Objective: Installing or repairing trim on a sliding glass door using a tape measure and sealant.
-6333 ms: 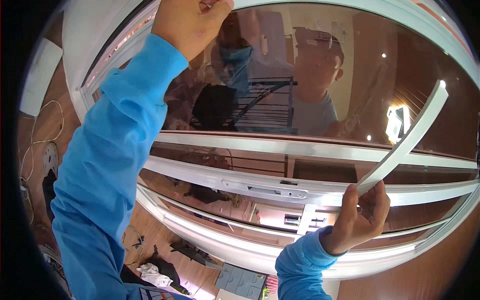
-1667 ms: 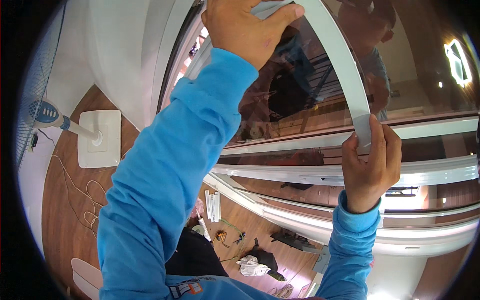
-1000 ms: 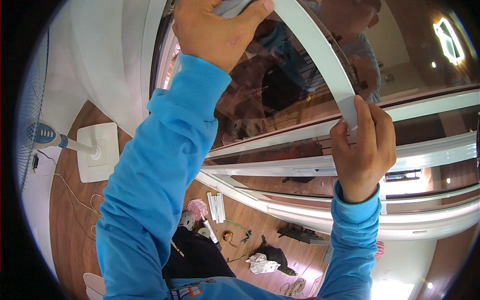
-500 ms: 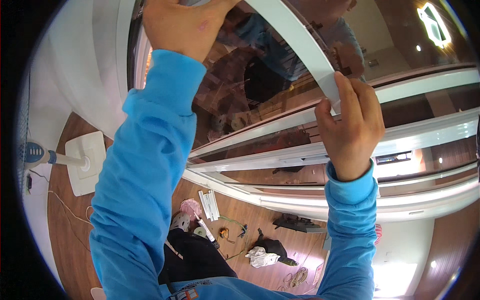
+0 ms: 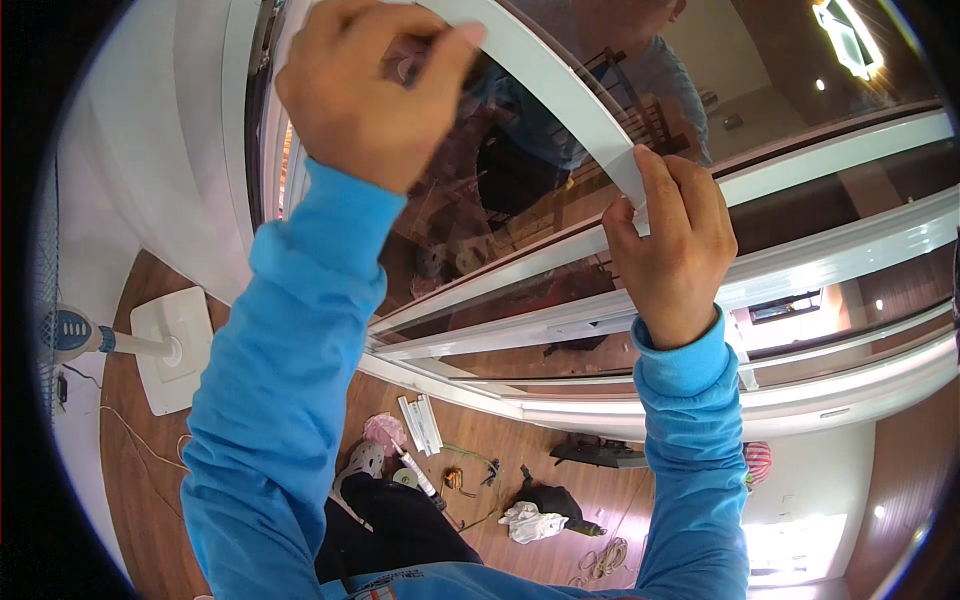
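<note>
A flat white strip (image 5: 560, 85) slants across the dark reflective glass pane (image 5: 790, 90) of a white-framed door or window (image 5: 840, 152). My right hand (image 5: 676, 250) grips the strip's lower end between thumb and fingers. At the upper end, my left hand (image 5: 370, 95) is motion-blurred, thumb over or beside the strip and other fingers curled; whether it holds the strip I cannot tell. Both forearms wear blue sleeves. The pane reflects a person and a light.
At left are a standing fan's white base (image 5: 170, 355) and cords. On the wooden floor (image 5: 560, 490) lie white profiles (image 5: 420, 425), a white tube (image 5: 420, 475), a tape measure or small tool (image 5: 455, 480), dark bags, white cloth (image 5: 527, 520) and coiled rope (image 5: 605, 558).
Since the oldest frame the strip has swung leftward, its slant reversed. Over the last second the view shifted and the hands moved left in it; my left hand has just dropped slightly.
</note>
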